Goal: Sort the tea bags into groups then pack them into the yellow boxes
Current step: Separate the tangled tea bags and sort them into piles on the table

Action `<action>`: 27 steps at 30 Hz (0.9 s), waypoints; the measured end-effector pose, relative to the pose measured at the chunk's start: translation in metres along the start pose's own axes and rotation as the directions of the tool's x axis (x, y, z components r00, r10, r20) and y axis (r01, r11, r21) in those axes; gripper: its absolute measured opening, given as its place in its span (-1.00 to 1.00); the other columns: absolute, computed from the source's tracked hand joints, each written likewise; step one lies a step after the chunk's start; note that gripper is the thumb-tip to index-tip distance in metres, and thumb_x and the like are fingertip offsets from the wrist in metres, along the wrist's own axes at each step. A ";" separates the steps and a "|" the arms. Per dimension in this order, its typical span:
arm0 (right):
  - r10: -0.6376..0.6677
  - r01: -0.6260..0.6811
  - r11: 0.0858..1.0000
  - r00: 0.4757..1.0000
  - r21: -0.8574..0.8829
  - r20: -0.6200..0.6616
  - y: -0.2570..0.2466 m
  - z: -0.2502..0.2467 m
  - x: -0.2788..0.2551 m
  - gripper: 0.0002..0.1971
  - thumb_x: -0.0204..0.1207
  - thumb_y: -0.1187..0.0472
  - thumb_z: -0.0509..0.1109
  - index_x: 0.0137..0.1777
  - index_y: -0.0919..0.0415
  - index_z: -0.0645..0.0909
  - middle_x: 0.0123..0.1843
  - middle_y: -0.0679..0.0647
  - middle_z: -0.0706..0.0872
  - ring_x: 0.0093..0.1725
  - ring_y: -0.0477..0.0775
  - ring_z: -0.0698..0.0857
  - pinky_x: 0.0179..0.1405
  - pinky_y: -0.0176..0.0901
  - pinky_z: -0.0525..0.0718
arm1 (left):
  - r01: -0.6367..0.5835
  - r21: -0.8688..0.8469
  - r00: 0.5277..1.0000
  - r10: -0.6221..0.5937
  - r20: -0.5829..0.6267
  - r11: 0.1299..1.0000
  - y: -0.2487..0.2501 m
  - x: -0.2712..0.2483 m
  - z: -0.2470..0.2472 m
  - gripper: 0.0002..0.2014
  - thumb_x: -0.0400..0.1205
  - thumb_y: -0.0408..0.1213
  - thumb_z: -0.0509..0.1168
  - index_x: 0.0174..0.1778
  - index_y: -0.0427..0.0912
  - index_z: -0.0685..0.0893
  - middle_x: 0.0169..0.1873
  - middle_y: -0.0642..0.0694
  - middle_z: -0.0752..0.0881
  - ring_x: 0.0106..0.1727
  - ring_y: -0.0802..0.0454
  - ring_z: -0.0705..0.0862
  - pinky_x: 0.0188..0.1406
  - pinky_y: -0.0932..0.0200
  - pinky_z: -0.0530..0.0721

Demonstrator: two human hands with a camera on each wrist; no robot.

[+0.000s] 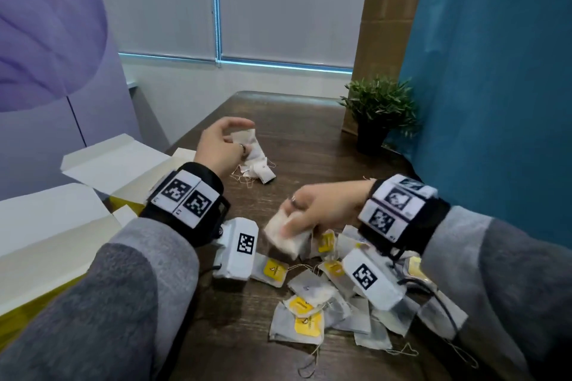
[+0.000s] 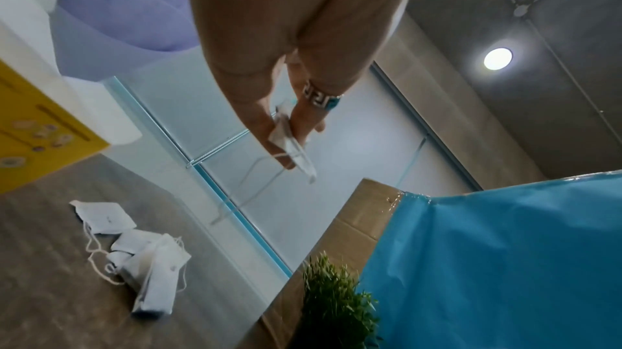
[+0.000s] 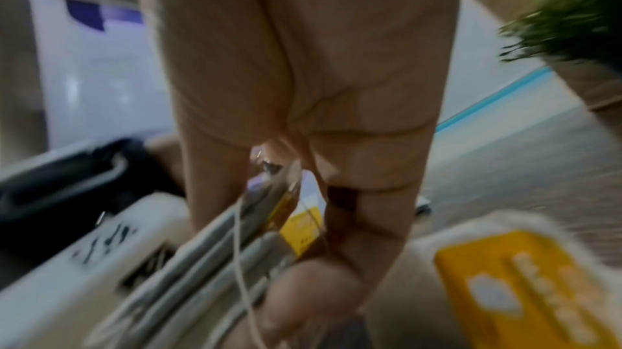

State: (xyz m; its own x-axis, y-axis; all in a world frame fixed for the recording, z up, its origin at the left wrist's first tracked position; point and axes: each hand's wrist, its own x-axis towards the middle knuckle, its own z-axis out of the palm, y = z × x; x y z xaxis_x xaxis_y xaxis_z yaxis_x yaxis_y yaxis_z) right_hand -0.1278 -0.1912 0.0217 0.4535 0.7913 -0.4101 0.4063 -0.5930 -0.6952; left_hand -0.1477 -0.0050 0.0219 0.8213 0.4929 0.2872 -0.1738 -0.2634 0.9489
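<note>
My left hand [image 1: 230, 138] is raised over the middle of the table and pinches one white tea bag [image 2: 292, 143] between thumb and fingers, its string hanging down. Below it lies a small group of plain white tea bags [image 1: 257, 164] [image 2: 141, 256]. My right hand [image 1: 305, 213] grips a stack of tea bags [image 1: 286, 237] [image 3: 215, 256] above the mixed pile of tea bags [image 1: 325, 297], several of which carry yellow tags. Two open yellow boxes [image 1: 77, 204] with white flaps stand at the left; one yellow side [image 2: 37, 126] shows in the left wrist view.
A potted green plant [image 1: 379, 108] stands at the back right of the dark wooden table [image 1: 309, 136]. A blue sheet [image 1: 501, 71] hangs along the right side and a cardboard panel [image 1: 383, 9] stands behind the plant. Bare tabletop lies between the two tea bag groups.
</note>
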 end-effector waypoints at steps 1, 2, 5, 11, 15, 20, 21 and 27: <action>0.049 -0.044 0.986 0.998 -0.158 0.030 -0.007 0.009 0.005 -0.94 0.54 0.21 0.40 -0.11 0.15 0.57 -0.21 0.07 0.68 -0.37 -0.10 0.67 -0.48 -0.32 0.67 | -0.005 -0.001 1.000 0.005 -0.019 1.000 0.000 0.002 -0.003 -0.50 0.46 -0.65 0.27 -0.27 0.19 0.67 -0.29 -0.09 0.60 -0.19 -0.03 0.59 -0.09 0.02 0.65; 0.070 -0.055 0.948 0.997 -0.314 0.037 -0.012 0.017 0.010 -0.88 0.51 0.15 0.44 -0.11 0.15 0.55 -0.25 0.01 0.66 -0.45 -0.16 0.65 -0.53 -0.34 0.62 | -0.007 0.004 1.000 0.007 -0.024 1.000 0.001 0.003 -0.005 -0.52 0.47 -0.64 0.29 -0.28 0.19 0.68 -0.32 -0.08 0.61 -0.22 -0.03 0.58 -0.12 0.05 0.64; 0.053 -0.042 0.789 0.999 -0.613 -0.001 -0.014 0.036 0.026 -0.68 0.44 0.05 0.50 -0.32 0.09 0.40 -0.37 -0.05 0.50 -0.44 -0.11 0.47 -0.51 -0.25 0.41 | -0.020 0.005 1.000 0.020 0.018 1.000 0.001 0.001 -0.006 -0.53 0.50 -0.66 0.25 -0.27 0.12 0.71 -0.33 -0.01 0.69 -0.34 0.07 0.58 -0.28 0.23 0.56; -0.098 0.045 0.884 0.991 -0.465 -0.091 -0.005 0.021 0.016 -0.85 0.45 0.19 0.47 -0.05 0.16 0.59 -0.22 -0.03 0.61 -0.27 -0.08 0.55 -0.28 -0.25 0.52 | 0.038 0.026 0.998 -0.039 0.049 0.999 -0.008 -0.007 -0.007 -0.57 0.54 -0.64 0.08 -0.08 -0.06 0.73 -0.15 -0.09 0.70 -0.39 0.11 0.62 -0.33 0.24 0.56; -0.420 0.223 0.876 0.789 -0.428 -0.448 0.000 -0.013 -0.005 -0.87 0.38 0.30 0.46 -0.28 0.07 0.58 -0.23 -0.02 0.68 -0.24 -0.14 0.60 -0.14 -0.24 0.56 | 0.216 -0.034 0.960 -0.206 0.189 0.976 -0.003 -0.014 -0.002 -0.82 0.68 -0.36 0.19 0.07 -0.29 0.69 -0.34 -0.14 0.58 -0.61 0.15 0.57 -0.69 0.34 0.55; -0.858 0.126 0.434 0.360 -0.892 -0.367 0.013 -0.023 -0.011 -0.96 0.37 0.33 0.43 -0.21 0.30 0.63 -0.13 0.15 0.65 -0.15 0.08 0.62 -0.11 -0.18 0.59 | 0.461 -0.216 0.808 -0.306 0.503 0.861 0.011 -0.026 0.010 -0.69 0.57 -0.09 0.33 0.14 -0.20 0.63 -0.06 -0.25 0.76 -0.24 -0.11 0.77 -0.30 0.01 0.78; -0.890 0.078 0.332 0.355 -0.940 -0.285 0.017 -0.023 -0.010 -0.98 0.42 0.34 0.42 -0.21 0.30 0.64 -0.12 0.17 0.67 -0.16 0.15 0.64 -0.18 -0.03 0.63 | 0.441 -0.274 0.820 -0.259 0.511 0.854 0.012 -0.028 0.012 -0.68 0.57 -0.20 0.35 0.23 -0.19 0.60 0.00 -0.24 0.74 -0.23 -0.08 0.78 -0.31 0.04 0.77; -0.865 0.138 0.364 0.416 -0.921 -0.280 0.033 -0.024 -0.017 -0.87 0.52 0.30 0.32 -0.17 0.28 0.69 -0.03 0.17 0.66 -0.09 0.11 0.65 -0.17 -0.11 0.65 | 0.235 -0.295 0.911 -0.104 0.398 0.926 0.007 -0.027 0.014 -0.38 0.41 -0.63 0.42 0.35 -0.08 0.56 0.10 -0.10 0.67 -0.14 0.11 0.78 -0.35 0.33 0.70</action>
State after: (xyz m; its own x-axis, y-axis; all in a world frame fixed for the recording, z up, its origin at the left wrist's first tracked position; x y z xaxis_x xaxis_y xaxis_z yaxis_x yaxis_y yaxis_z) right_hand -0.1034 -0.2280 0.0198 0.0595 0.8007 0.5961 0.9411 -0.2440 0.2339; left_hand -0.1633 -0.0318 0.0193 0.9830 0.1466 0.1106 -0.1283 0.1168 0.9848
